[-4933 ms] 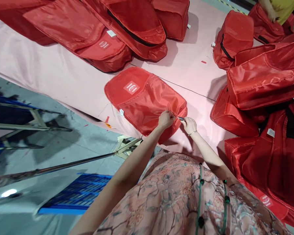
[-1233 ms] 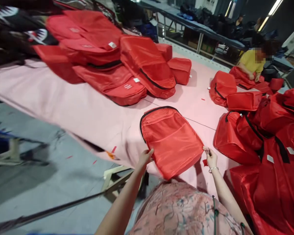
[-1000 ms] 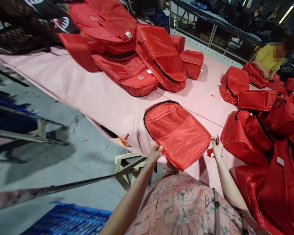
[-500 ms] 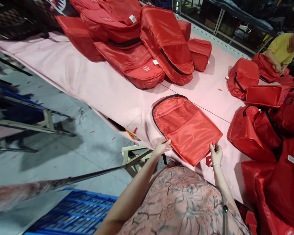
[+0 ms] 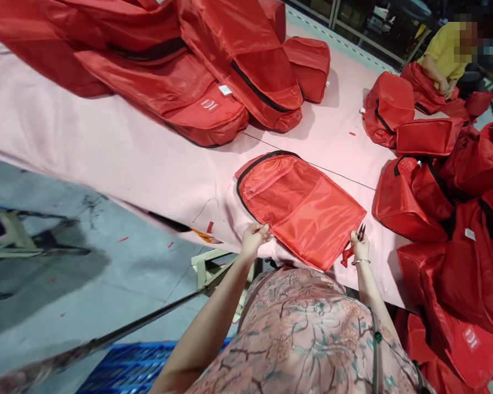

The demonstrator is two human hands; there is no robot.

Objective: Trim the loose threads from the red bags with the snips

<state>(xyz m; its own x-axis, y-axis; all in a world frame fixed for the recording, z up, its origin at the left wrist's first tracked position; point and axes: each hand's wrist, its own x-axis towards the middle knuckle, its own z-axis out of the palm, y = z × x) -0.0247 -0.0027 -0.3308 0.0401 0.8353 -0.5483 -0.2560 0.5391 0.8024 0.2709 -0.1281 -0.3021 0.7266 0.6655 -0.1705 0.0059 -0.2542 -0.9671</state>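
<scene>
A flat red backpack piece point(image 5: 312, 219) with a black zipper along its curved end lies on the pink-covered table in front of me. My left hand point(image 5: 256, 239) pinches its near left edge between thumb and fingers. At its right corner is my right hand point(image 5: 360, 245), closed around small dark thread snips point(image 5: 361, 232) whose points stick up past the fingers. The right fingertips also touch the edge of the piece. A red strap end point(image 5: 347, 256) hangs beside that hand.
Finished-looking red backpacks point(image 5: 213, 109) are heaped at the back left, more red bags point(image 5: 419, 208) at the right. A person in yellow point(image 5: 449, 52) handles a red bag at the far right. A blue crate point(image 5: 123, 369) and a pole point(image 5: 148, 323) are below left.
My view has shifted, so the heaped bags appear farther left. Both hands still hold the red piece, which lies almost as before; the left fingers have bent slightly more.
</scene>
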